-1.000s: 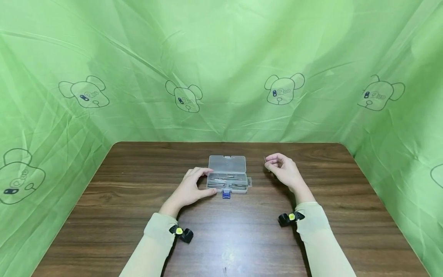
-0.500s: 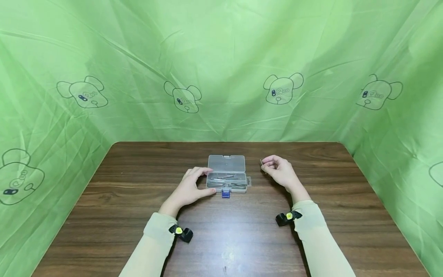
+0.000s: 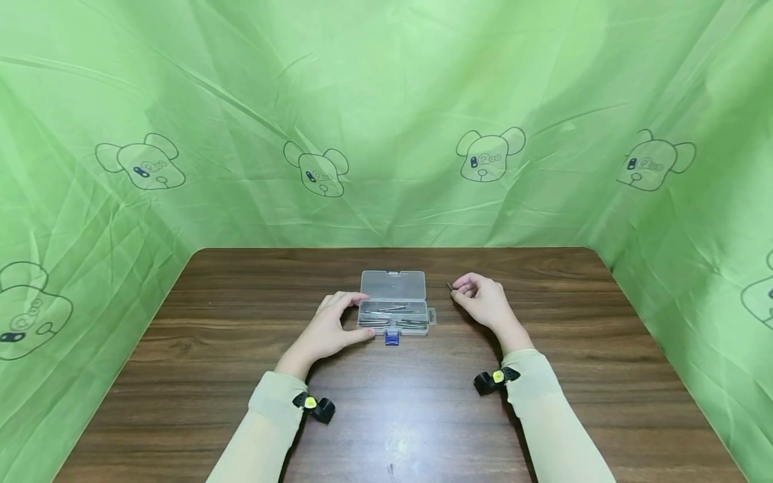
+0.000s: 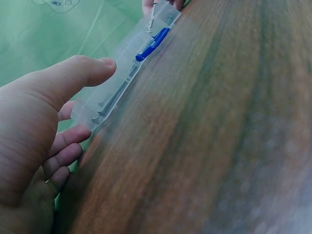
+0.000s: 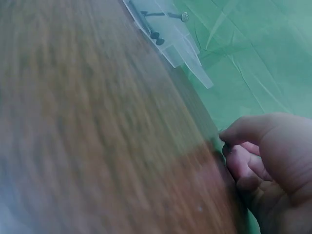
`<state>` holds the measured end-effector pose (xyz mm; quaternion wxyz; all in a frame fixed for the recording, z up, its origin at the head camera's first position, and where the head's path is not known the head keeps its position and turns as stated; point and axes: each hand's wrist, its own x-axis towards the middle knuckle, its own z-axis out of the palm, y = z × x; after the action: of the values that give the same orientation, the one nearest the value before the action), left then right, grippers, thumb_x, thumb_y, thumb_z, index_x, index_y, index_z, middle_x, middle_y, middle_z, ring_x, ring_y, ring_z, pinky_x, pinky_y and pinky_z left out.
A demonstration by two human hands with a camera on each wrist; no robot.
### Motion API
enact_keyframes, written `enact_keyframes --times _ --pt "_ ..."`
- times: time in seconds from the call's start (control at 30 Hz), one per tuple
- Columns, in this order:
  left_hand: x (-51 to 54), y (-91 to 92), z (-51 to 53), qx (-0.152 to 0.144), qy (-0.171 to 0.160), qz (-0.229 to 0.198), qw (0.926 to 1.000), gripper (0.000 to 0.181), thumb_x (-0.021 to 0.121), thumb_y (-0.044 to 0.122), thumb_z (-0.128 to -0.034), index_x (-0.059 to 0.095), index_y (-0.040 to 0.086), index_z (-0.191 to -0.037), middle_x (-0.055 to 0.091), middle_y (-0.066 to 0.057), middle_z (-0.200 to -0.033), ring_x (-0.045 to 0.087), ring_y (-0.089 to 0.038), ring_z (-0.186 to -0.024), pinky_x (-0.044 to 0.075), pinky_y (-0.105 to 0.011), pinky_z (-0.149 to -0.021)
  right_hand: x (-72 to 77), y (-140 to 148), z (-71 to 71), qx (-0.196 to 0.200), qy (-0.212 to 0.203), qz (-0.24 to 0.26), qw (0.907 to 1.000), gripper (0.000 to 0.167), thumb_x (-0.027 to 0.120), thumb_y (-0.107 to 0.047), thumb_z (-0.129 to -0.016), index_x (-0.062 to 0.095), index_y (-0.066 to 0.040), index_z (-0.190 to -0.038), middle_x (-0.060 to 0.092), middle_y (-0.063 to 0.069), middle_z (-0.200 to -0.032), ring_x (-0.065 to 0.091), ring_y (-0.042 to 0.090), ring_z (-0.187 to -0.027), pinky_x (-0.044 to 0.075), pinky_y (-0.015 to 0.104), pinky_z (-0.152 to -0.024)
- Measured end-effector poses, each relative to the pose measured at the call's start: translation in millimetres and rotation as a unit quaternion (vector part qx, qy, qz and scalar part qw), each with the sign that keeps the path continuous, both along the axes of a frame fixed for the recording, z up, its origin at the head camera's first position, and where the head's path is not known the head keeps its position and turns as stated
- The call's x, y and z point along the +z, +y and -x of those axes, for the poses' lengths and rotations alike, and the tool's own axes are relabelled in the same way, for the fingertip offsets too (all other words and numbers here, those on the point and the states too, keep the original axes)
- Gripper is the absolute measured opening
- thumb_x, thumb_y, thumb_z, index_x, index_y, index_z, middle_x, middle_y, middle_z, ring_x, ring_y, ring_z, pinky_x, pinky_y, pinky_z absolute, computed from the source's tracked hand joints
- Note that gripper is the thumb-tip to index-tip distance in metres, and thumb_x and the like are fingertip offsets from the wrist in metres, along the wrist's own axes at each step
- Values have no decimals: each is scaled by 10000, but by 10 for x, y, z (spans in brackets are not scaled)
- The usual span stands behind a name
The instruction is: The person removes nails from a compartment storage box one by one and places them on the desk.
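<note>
Pinching one thin metal piece (image 3: pixel 449 286), probably a nail, between thumb and forefinger, the right hand (image 3: pixel 483 300) has its remaining fingers curled in behind that pinch. A short end of the piece pokes out on the side facing the clear box (image 3: pixel 421 333), which sits on the table (image 3: pixel 241 322) to the left of the pinch, near but apart from it. The left hand (image 3: pixel 326 329) holds the box by its left end, thumb at the front edge and forefinger at the back, the grip spread across its width. Just right of that thumb is the blue latch (image 3: pixel 392 339), hanging undone; beyond the forefinger the lid (image 3: pixel 394 287) lies open. Loose nails (image 3: pixel 391 308) lie within the box's compartments. The step in hand seems to be handling a single piece beside the steadied box; the next move calls for a secure pinch and the box braced.
</note>
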<state>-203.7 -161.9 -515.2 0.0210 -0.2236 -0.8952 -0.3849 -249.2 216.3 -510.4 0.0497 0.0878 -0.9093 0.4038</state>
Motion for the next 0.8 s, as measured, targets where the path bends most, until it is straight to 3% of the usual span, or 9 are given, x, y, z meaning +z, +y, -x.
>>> enact_keyframes --times 0.3,0.8 --pt "-23 1 13 26 -35 29 10000 721 940 460 -857 656 223 -1476 663 10 -1425 522 -296 -1344 416 -523 -1146 -1 -11 -6 -54 35 -195 9998 114 791 -173 -959 785 -87 -1033 734 -8 -867 663 133 -774 528 322 -750" --pt "-18 -1 15 18 6 40 10000 713 935 454 -864 657 204 -1471 666 6 -1429 525 -296 -1347 418 -524 -1147 30 7 -4 -78 -16 -40 10000 137 813 -212 -962 809 -95 -1033 767 7 -892 692 147 -803 535 311 -760"
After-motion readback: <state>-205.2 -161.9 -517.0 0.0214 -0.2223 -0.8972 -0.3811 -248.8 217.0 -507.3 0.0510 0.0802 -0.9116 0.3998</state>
